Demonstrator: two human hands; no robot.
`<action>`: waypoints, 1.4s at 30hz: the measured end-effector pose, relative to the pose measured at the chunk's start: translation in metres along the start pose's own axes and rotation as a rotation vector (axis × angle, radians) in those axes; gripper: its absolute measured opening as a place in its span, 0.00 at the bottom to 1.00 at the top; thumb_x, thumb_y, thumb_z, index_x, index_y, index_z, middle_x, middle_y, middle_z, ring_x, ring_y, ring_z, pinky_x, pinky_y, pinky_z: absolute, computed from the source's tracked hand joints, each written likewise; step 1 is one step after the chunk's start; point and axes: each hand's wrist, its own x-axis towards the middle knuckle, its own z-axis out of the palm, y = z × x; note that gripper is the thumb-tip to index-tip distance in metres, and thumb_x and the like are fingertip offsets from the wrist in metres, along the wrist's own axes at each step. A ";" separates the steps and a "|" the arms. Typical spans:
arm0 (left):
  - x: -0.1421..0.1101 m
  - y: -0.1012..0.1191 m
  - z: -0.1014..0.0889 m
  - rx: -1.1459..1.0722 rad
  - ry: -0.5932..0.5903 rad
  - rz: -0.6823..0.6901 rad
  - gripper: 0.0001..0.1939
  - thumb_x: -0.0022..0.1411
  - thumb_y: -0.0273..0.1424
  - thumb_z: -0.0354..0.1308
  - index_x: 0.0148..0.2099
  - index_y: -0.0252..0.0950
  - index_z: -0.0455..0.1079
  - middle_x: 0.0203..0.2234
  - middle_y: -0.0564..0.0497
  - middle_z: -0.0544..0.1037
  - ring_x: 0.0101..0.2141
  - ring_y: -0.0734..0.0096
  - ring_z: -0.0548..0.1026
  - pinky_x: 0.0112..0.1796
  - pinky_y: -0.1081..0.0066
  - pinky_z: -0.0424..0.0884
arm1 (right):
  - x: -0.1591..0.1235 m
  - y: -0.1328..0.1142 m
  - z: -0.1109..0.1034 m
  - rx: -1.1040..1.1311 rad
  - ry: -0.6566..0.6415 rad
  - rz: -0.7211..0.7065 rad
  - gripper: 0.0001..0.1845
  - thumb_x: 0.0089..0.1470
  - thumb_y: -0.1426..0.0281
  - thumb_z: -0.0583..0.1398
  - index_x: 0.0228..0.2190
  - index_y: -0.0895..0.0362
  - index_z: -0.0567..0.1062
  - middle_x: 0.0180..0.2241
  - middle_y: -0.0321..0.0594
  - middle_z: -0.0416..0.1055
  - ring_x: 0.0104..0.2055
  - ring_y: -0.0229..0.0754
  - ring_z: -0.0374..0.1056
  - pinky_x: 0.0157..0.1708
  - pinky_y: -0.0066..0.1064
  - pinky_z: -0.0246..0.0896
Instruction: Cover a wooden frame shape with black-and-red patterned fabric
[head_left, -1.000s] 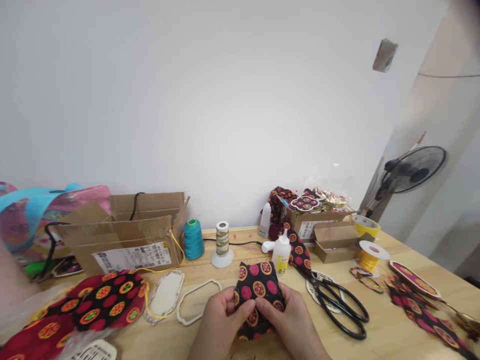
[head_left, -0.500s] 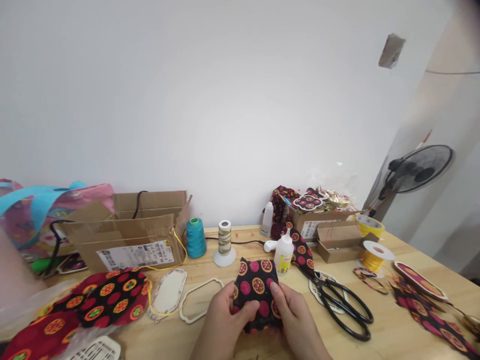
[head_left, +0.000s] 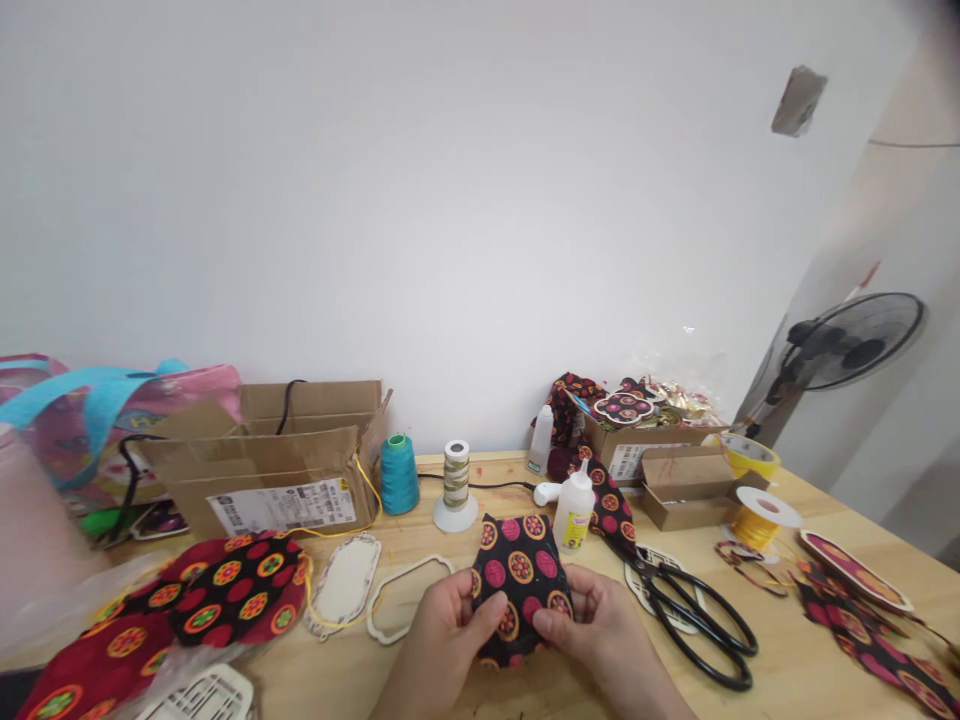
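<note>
Both my hands hold a small piece of black cloth (head_left: pixel 520 570) printed with pink and orange circles, just above the wooden table (head_left: pixel 780 660). My left hand (head_left: pixel 442 640) grips its left edge with the thumb on top. My right hand (head_left: pixel 600 625) pinches its right edge. The cloth's lower part is hidden behind my fingers. Large black scissors (head_left: pixel 694 620) lie to the right of my right hand. A white glue bottle (head_left: pixel 574 510) stands just behind the cloth.
Two flat white frames (head_left: pixel 346 585) (head_left: pixel 409 598) lie left of my hands, beside more patterned cloth (head_left: pixel 225 595). Cardboard boxes (head_left: pixel 270 470) (head_left: pixel 675 470), a teal thread cone (head_left: pixel 398 475), a ribbon spool (head_left: pixel 455 485), a yellow cord spool (head_left: pixel 757 520) and a fan (head_left: pixel 847 350) stand further back.
My hands have turned and shifted the cloth slightly; my right hand has slid to its right edge. The view has drifted a little to the left.
</note>
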 end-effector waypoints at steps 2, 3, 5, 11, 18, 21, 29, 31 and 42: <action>0.000 0.002 0.001 -0.022 -0.019 0.014 0.11 0.53 0.35 0.56 0.36 0.31 0.66 0.27 0.47 0.78 0.25 0.69 0.74 0.29 0.67 0.70 | 0.000 0.001 -0.003 0.008 -0.008 0.002 0.14 0.40 0.73 0.65 0.34 0.60 0.74 0.26 0.38 0.77 0.27 0.39 0.71 0.28 0.28 0.65; -0.001 0.002 0.002 -0.013 -0.010 0.015 0.12 0.53 0.35 0.55 0.37 0.32 0.65 0.28 0.47 0.78 0.26 0.68 0.74 0.29 0.67 0.70 | 0.000 0.001 -0.003 0.008 -0.006 -0.005 0.15 0.41 0.72 0.65 0.35 0.59 0.74 0.27 0.38 0.77 0.27 0.39 0.71 0.28 0.28 0.65; -0.001 0.004 0.005 0.047 0.062 -0.005 0.13 0.50 0.32 0.58 0.38 0.32 0.65 0.31 0.46 0.78 0.29 0.66 0.74 0.32 0.66 0.70 | -0.001 0.001 -0.001 0.010 0.009 -0.020 0.17 0.41 0.72 0.65 0.37 0.58 0.73 0.27 0.38 0.77 0.28 0.40 0.71 0.30 0.30 0.65; -0.002 0.002 0.004 0.155 0.151 -0.030 0.14 0.43 0.31 0.63 0.33 0.32 0.66 0.28 0.48 0.78 0.28 0.66 0.74 0.29 0.68 0.70 | -0.003 -0.002 0.002 -0.016 0.007 -0.025 0.14 0.42 0.69 0.64 0.35 0.57 0.74 0.26 0.37 0.76 0.26 0.39 0.71 0.27 0.28 0.64; -0.002 0.002 -0.004 0.090 0.077 -0.031 0.14 0.45 0.32 0.62 0.33 0.30 0.66 0.27 0.48 0.78 0.27 0.69 0.74 0.27 0.71 0.69 | -0.004 -0.008 0.002 -0.029 0.044 0.004 0.13 0.46 0.63 0.60 0.34 0.56 0.75 0.26 0.36 0.75 0.28 0.38 0.68 0.25 0.24 0.61; -0.003 0.002 -0.003 0.081 0.076 -0.036 0.13 0.44 0.31 0.62 0.33 0.31 0.67 0.24 0.50 0.77 0.26 0.71 0.73 0.26 0.72 0.68 | -0.003 -0.004 0.003 -0.055 0.095 -0.002 0.13 0.44 0.62 0.62 0.31 0.57 0.74 0.23 0.34 0.73 0.27 0.38 0.67 0.26 0.26 0.60; -0.005 -0.001 0.003 0.077 0.012 -0.028 0.11 0.47 0.32 0.60 0.32 0.31 0.66 0.26 0.48 0.77 0.25 0.69 0.72 0.28 0.68 0.69 | -0.003 -0.004 0.001 -0.182 0.226 -0.010 0.16 0.45 0.58 0.59 0.19 0.59 0.72 0.16 0.31 0.66 0.20 0.34 0.59 0.22 0.24 0.55; -0.005 -0.002 0.004 0.126 0.015 -0.037 0.11 0.47 0.32 0.60 0.33 0.31 0.66 0.27 0.47 0.77 0.27 0.67 0.73 0.28 0.67 0.69 | -0.002 -0.006 0.001 -0.171 0.248 -0.021 0.13 0.42 0.60 0.62 0.21 0.59 0.73 0.16 0.31 0.67 0.19 0.34 0.59 0.20 0.23 0.54; -0.005 -0.015 0.000 0.200 0.057 -0.072 0.16 0.44 0.36 0.61 0.34 0.30 0.67 0.28 0.45 0.78 0.29 0.62 0.74 0.30 0.65 0.70 | -0.002 0.002 -0.004 -0.036 0.211 -0.002 0.11 0.45 0.63 0.61 0.24 0.59 0.76 0.19 0.35 0.72 0.23 0.38 0.65 0.25 0.27 0.57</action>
